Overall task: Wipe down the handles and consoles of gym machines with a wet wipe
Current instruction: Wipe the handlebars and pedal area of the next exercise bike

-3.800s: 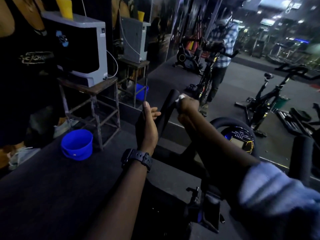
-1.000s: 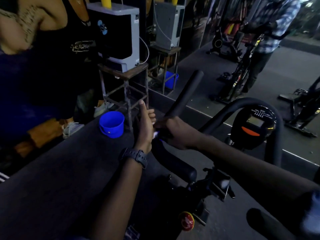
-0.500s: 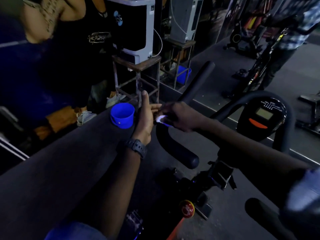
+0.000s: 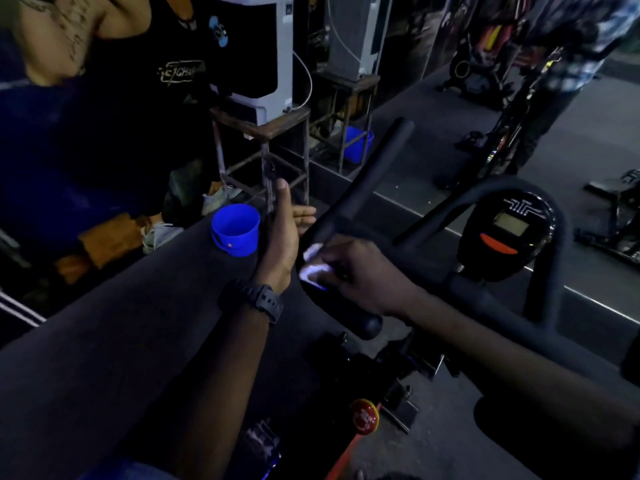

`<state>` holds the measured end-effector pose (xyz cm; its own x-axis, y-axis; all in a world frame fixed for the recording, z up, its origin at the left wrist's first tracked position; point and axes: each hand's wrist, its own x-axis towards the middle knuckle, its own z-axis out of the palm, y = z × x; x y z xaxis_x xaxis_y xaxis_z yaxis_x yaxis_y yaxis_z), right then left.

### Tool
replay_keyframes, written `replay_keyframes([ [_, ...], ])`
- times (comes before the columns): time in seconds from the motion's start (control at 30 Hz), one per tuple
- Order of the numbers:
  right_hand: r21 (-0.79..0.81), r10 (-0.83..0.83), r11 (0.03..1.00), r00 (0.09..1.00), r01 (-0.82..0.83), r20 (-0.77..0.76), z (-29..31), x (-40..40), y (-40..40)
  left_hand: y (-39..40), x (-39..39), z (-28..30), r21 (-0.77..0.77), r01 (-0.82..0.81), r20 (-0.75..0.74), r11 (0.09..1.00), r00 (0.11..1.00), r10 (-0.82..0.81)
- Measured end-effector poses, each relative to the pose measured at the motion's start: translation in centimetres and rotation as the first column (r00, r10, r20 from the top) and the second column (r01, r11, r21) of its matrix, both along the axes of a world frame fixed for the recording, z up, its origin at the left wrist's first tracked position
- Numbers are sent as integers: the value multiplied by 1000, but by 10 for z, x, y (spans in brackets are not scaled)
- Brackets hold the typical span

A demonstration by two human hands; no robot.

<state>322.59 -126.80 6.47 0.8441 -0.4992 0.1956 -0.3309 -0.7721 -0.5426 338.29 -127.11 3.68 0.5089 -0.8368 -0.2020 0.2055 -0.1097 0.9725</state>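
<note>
While the right hand (image 4: 360, 275) curls its fingers round the white wet wipe (image 4: 313, 268) on the bike's black handle (image 4: 349, 209), the left hand (image 4: 282, 233) hangs just beside it, thumb up, fingers straight together. Console (image 4: 509, 233) sits off right.

I am looking into a dim gym. Right below me stands an exercise bike, its padded handlebar (image 4: 367, 188) curving up beside a round console (image 4: 507, 233) with a small screen. A wall mirror (image 4: 485, 81) ahead reflects dark rubber flooring (image 4: 86, 358) and more bikes (image 4: 481, 71) in a row. A grey cooler unit (image 4: 266, 53) sits on a metal stand (image 4: 263, 150), with a blue bucket (image 4: 235, 228) on the floor beside it.
</note>
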Motion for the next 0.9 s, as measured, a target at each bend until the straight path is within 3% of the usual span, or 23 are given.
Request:
replay_keyframes([
  [0.1,116,6,993,1000,-6,-4,13,-46,25,1,0,-2,-23,-10,18,1000,1000,10],
  [0.17,341,-131,930,991,133,-30,10,-54,27,0,-3,-2,-39,-17,18,999,1000,18],
  [0.2,507,-197,839,979,197,-56,9,-48,26,0,-4,-2,-40,-14,13,999,1000,14],
  [0.27,798,-281,540,951,267,-128,5,-22,20,1,-7,-1,-34,10,2,999,1000,-10],
  [0.33,915,-347,270,917,300,-198,8,2,9,3,-7,2,-26,22,3,999,1000,-22],
  [0.43,969,-450,58,873,239,-188,0,23,-7,5,-7,2,-43,21,3,999,1000,-21],
  [0.53,984,-618,-5,773,179,-143,-16,32,-12,7,-7,-2,-51,20,14,999,1000,-19],
  [0.63,995,-666,-69,739,76,-103,-31,37,-16,10,-6,-3,-66,23,25,998,999,-21],
  [0.77,988,-510,-126,848,94,-146,-28,19,-4,10,-8,0,-75,25,-3,997,1000,-25],
  [0.87,941,-439,-311,857,136,-269,-31,-5,6,8,-6,-1,-86,15,0,996,1000,-15],
  [0.9,932,-399,-326,871,157,-287,-29,-13,5,9,-7,-1,-92,16,-5,996,1000,-17],
])
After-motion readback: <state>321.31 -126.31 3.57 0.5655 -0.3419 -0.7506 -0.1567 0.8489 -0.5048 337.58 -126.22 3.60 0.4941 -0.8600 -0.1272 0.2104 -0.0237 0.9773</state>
